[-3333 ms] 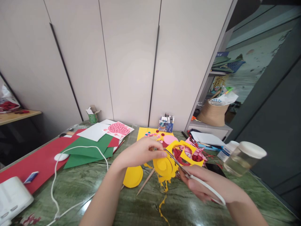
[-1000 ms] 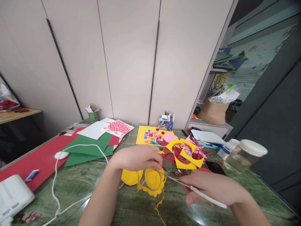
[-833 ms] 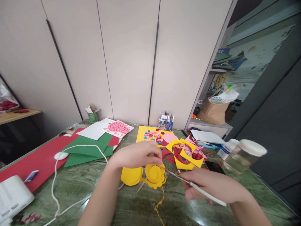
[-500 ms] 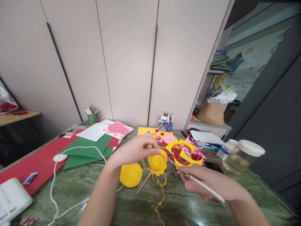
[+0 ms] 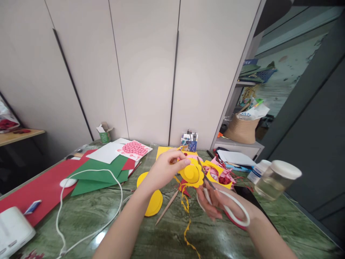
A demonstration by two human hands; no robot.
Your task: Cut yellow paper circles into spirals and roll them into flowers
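Note:
Between the thumb and fingers of my left hand [image 5: 169,166] is a yellow paper flower [image 5: 192,174] with a scalloped edge and a spiral middle. A thin yellow paper strip [image 5: 186,216] trails from it down over the table. My right hand [image 5: 211,201] grips white-handled scissors [image 5: 234,207], their parted blades at the flower's right edge. Yellow paper circles [image 5: 153,204] lie left of the flower, partly hidden by my left wrist. A wooden pencil-like stick [image 5: 167,208] rests below it.
Yellow paper offcuts [image 5: 225,183] with red and pink scraps lie behind my right hand. A lidded jar [image 5: 277,180] stands at the right. Green paper [image 5: 102,174], a white cable [image 5: 61,219] and red paper [image 5: 45,183] spread across the left.
Both hands and the flower have shifted, the flower moving right and slightly up. The scissors have turned and opened wider. More of the yellow circles shows beside my left wrist.

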